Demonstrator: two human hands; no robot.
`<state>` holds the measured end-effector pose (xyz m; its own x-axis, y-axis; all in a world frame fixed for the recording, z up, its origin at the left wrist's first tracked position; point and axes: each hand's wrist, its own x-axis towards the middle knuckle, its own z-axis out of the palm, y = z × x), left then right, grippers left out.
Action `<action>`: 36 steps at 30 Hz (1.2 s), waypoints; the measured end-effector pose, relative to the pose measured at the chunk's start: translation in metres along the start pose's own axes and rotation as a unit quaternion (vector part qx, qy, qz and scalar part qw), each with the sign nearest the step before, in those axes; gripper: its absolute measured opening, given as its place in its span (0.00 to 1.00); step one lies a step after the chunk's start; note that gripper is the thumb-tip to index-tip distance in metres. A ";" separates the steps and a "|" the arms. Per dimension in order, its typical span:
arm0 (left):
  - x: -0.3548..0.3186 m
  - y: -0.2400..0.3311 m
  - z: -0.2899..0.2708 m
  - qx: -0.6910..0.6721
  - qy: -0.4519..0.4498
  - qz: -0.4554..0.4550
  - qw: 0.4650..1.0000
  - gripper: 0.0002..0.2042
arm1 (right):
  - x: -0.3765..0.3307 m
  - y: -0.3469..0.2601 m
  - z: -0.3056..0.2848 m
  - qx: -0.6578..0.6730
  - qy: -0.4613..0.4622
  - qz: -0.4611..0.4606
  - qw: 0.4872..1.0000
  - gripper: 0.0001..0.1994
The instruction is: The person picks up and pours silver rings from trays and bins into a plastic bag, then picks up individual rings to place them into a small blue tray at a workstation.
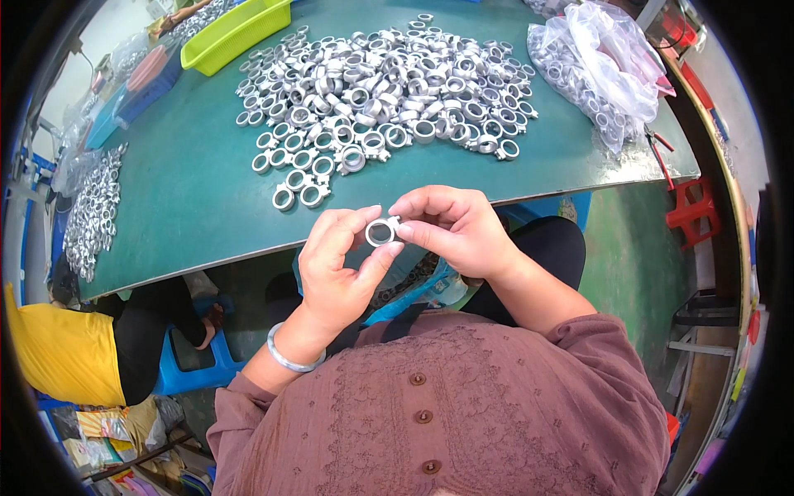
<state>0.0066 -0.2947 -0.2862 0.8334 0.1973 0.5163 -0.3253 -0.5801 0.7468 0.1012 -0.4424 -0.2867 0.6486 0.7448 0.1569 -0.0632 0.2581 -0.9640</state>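
Between my two hands I hold a small silver metal ring (380,234) with a little lug on its side, just off the table's near edge. My left hand (337,252) pinches the ring with thumb and fingers from the left. Thumb and forefinger of my right hand (459,231) close on its lug side. Beyond my hands, a large heap of similar metal rings (372,91) is spread over the green table (207,182), with a few lying loose at its near side. A bag with dark pieces in it (413,285) hangs partly hidden below my hands.
A yellow-green basket (236,40) stands at the back left. A clear plastic bag of rings (591,70) and red-handled pliers (659,145) lie at the right. More metal parts (93,215) are piled far left, near a person in yellow (70,354). A red stool (693,213) stands right.
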 end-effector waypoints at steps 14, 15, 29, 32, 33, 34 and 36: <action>-0.005 -0.001 0.001 -0.307 -0.043 -0.172 0.935 0.19 | 0.001 -0.002 -0.005 0.023 -0.001 0.015 1.000 0.08; -0.004 -0.001 0.000 -0.358 -0.047 -0.205 0.910 0.19 | 0.001 -0.003 -0.006 0.003 -0.003 -0.005 1.000 0.07; -0.002 -0.010 0.008 -0.081 0.053 0.037 0.995 0.27 | 0.001 -0.008 -0.006 -0.146 -0.029 -0.091 0.985 0.08; -0.001 -0.009 0.008 -0.046 0.068 0.063 0.995 0.28 | 0.000 -0.006 -0.006 -0.125 -0.025 -0.072 0.989 0.08; -0.001 -0.009 0.008 -0.038 0.068 0.068 0.995 0.28 | 0.000 -0.006 -0.006 -0.113 -0.027 -0.064 0.991 0.08; -0.001 -0.009 0.007 -0.029 0.069 0.073 0.995 0.29 | 0.000 -0.005 -0.006 -0.113 -0.027 -0.064 0.991 0.08; -0.001 -0.009 0.007 -0.028 0.066 0.070 0.995 0.29 | 0.000 -0.003 -0.004 -0.080 -0.011 -0.052 0.995 0.07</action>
<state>0.0115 -0.2950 -0.2967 0.7132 0.2218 0.6650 -0.4615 -0.5655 0.6836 0.1048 -0.4455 -0.2848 0.6289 0.7328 0.2597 0.1252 0.2343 -0.9641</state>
